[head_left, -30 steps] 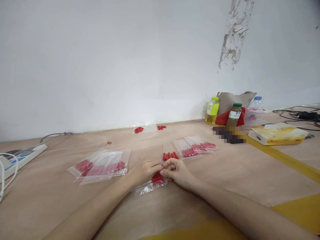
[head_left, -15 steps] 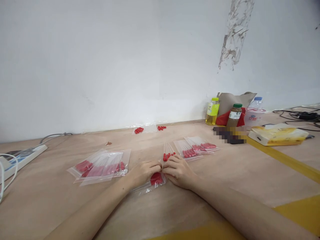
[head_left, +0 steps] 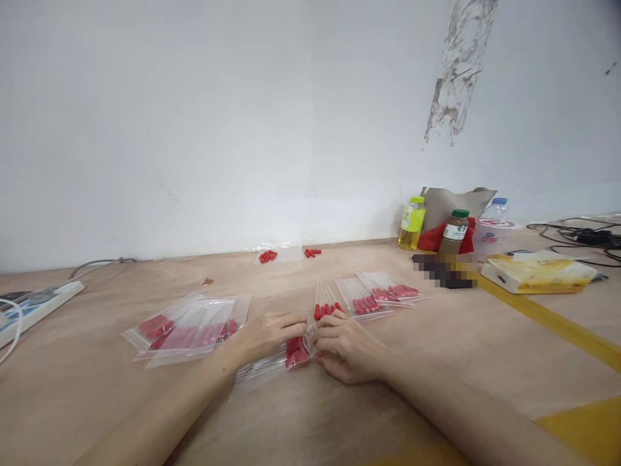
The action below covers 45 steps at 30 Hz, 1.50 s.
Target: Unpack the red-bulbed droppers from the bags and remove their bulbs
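Note:
A clear zip bag (head_left: pixel 281 360) with red-capped droppers inside lies on the brown table in front of me. My left hand (head_left: pixel 264 334) rests on it with fingers pinched at its open end. My right hand (head_left: pixel 347 346) meets it there, fingers curled and pinching the same end of the bag. Just beyond my fingers lie loose red-capped droppers (head_left: pixel 325 304).
A pile of filled bags (head_left: pixel 191 327) lies to the left, more filled bags (head_left: pixel 373 294) to the right. Loose red caps (head_left: pixel 268 255) sit by the wall. Bottles (head_left: pixel 411 223), a jar (head_left: pixel 453 233), a yellow tissue pack (head_left: pixel 538 272), cables and a power strip (head_left: pixel 33 307) line the edges.
Both hands slid slightly toward me and closed tighter on the bag's end; the bag shifted left a little. The view tilted slightly.

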Tool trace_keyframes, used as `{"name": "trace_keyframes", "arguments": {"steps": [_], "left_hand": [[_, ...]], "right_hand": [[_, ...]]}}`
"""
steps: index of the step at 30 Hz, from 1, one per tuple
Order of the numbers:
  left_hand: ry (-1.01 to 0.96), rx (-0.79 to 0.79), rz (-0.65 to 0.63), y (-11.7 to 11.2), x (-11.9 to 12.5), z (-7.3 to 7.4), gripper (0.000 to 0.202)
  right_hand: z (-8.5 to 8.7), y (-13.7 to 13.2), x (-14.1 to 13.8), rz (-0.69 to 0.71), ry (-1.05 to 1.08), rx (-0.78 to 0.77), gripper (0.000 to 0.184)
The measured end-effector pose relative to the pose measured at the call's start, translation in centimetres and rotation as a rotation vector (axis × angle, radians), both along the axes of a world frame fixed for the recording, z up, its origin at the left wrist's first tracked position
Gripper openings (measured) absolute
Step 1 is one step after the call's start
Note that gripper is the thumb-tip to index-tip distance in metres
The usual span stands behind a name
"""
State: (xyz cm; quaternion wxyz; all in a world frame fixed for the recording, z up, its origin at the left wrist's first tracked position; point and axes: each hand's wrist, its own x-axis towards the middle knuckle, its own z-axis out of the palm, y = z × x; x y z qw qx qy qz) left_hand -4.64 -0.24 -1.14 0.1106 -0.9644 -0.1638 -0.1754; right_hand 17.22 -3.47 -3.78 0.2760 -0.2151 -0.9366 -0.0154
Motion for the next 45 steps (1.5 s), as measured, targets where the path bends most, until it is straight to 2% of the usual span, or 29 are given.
{"name": "trace_keyframes", "arguments": {"steps": [3, 6, 9, 14, 17, 20, 24, 28, 32, 36, 38, 42, 45], "left_hand": [[0.027, 0.022, 0.032, -0.1, 0.0, 0.4, 0.026], [-0.005, -0.181, 0.222, -1.2, -0.1, 0.9, 0.024], [-0.056, -0.400, 0.340, -3.2, -1.2, 1.0, 0.024], [-0.090, -0.578, 0.347, -5.9, -3.5, -0.6, 0.052], [-0.174, -0.598, 0.396, -6.1, -3.7, -1.6, 0.053], [-0.239, -0.604, 0.413, -5.9, -3.3, -2.0, 0.049], [-0.289, -0.610, 0.416, -5.6, -3.2, -2.4, 0.047], [-0.317, -0.645, 0.398, -5.5, -3.3, -2.4, 0.048], [-0.290, -0.660, 0.379, -5.7, -3.2, -1.9, 0.047], [-0.257, -0.648, 0.393, -5.8, -3.2, -1.7, 0.046], [-0.248, -0.635, 0.385, -5.8, -3.2, -1.8, 0.043], [-0.258, -0.596, 0.385, -5.8, -3.4, -2.1, 0.038], [-0.274, -0.575, 0.388, -5.7, -3.5, -2.3, 0.036]], "right_hand": [[0.2, -0.4, 0.0, -0.050, 0.125, -0.259, 0.017], [0.0, -0.4, -0.5, -0.106, 0.203, -0.423, 0.019], [-0.3, -0.3, -1.2, -0.146, 0.209, -0.485, 0.019], [-0.3, -0.2, -2.1, -0.209, 0.225, -0.544, 0.018], [-0.1, -0.3, -2.3, -0.171, 0.232, -0.528, 0.019], [0.1, -0.5, -2.4, -0.203, 0.245, -0.526, 0.013], [-0.2, -0.8, -2.6, -0.295, 0.293, -0.615, 0.029], [-1.0, -0.8, -3.0, -0.370, 0.344, -0.635, 0.034], [-1.3, -0.6, -3.2, -0.283, 0.345, -0.691, 0.034], [-0.7, -0.7, -2.9, -0.259, 0.289, -0.593, 0.022], [-0.3, -0.9, -2.7, -0.218, 0.305, -0.593, 0.018], [-0.2, -0.9, -2.7, -0.104, 0.385, -0.696, 0.019], [-0.6, -0.8, -2.7, -0.087, 0.438, -0.779, 0.022]]}}
